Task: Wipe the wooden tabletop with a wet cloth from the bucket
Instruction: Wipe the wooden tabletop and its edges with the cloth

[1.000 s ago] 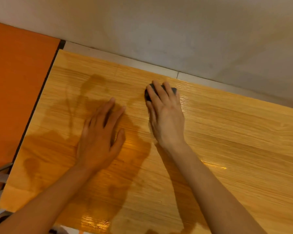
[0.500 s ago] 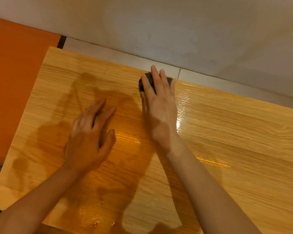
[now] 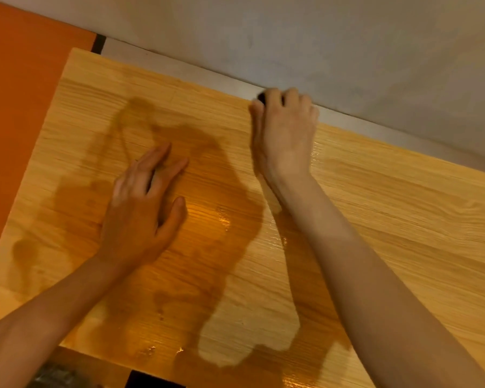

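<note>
Grip of the right hand (image 3: 286,130) curled down over the dark cloth (image 3: 262,97), only a sliver showing past the fingertips. Pushed right out to the far edge of the table (image 3: 403,219) now, up against the pale strip below the wall (image 3: 347,51), further out than half a second ago. Means this stroke has run out of wood; a pull back or a sideways shift looks due. Left hand (image 3: 140,208) flat on the table, fingers straight, holding nothing, bracing. Wet sheen between the arms, drier grain off right.
</note>
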Action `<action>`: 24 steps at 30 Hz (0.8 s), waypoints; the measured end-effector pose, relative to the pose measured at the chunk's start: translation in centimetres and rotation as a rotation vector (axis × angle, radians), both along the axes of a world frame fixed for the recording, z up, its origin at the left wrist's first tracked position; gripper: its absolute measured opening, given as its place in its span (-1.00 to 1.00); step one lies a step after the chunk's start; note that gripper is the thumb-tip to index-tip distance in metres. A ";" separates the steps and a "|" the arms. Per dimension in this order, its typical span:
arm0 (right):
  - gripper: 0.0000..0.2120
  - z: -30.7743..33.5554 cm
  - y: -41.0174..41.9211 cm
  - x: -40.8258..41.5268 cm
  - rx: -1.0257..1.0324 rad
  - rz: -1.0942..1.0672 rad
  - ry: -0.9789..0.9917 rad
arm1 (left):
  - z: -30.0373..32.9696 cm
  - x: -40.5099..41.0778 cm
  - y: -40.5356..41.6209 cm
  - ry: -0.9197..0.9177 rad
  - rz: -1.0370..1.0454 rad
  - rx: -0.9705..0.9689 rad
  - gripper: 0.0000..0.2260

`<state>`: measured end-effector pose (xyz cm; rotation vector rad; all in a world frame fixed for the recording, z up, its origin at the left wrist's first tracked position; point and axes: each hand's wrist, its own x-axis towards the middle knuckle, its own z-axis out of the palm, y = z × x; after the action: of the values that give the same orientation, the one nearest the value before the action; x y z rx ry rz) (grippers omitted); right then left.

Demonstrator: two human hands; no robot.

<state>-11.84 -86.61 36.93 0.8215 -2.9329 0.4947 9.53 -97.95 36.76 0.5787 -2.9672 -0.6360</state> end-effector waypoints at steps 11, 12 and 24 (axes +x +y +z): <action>-0.53 1.4 7.8 -5.0 0.076 -0.098 -0.253 | -0.1 0.0 -0.1 0.017 -0.010 -0.007 -0.50; -0.55 1.3 6.7 -4.7 0.076 -0.102 -0.236 | -0.1 0.0 -0.1 0.013 -0.012 -0.007 -0.50; -0.52 0.7 -5.0 -2.0 0.116 0.160 -0.201 | -0.4 0.0 -0.1 0.013 -0.032 -0.053 -0.48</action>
<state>-13.87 -91.59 37.63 1.0874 -3.1193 0.4442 9.57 -98.00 36.37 0.5212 -2.9764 -0.5595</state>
